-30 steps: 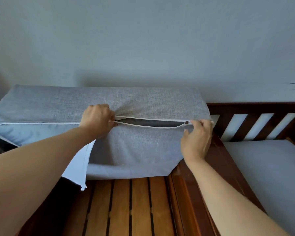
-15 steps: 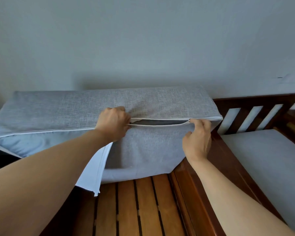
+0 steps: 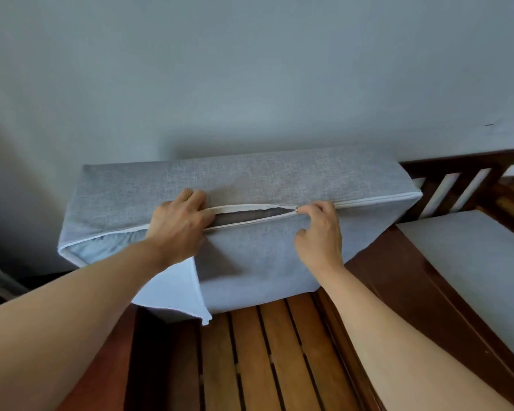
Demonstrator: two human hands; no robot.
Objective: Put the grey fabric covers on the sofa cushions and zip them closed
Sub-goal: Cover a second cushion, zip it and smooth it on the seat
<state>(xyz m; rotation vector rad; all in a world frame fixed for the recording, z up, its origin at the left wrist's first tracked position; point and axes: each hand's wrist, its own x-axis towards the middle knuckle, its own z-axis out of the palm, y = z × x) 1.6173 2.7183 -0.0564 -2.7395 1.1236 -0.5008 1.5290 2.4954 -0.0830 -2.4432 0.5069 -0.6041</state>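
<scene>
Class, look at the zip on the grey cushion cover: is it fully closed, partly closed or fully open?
Partly closed. A dark gap lies open between the left hand and the zip slider pinched by the right hand; right of it the seam is shut.

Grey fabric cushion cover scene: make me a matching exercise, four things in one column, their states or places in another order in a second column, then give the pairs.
Things:
1. left hand
2. right hand
3. small metal zip slider
4. brown wooden slatted sofa base

States or places:
A. pinches the slider
B. bare, below the covered cushion
C. at the right end of the open gap in the grey fabric cushion cover
D. grips the cover at the left end of the gap

Pairs: 1-D, 2-A, 3-C, 4-B
</scene>
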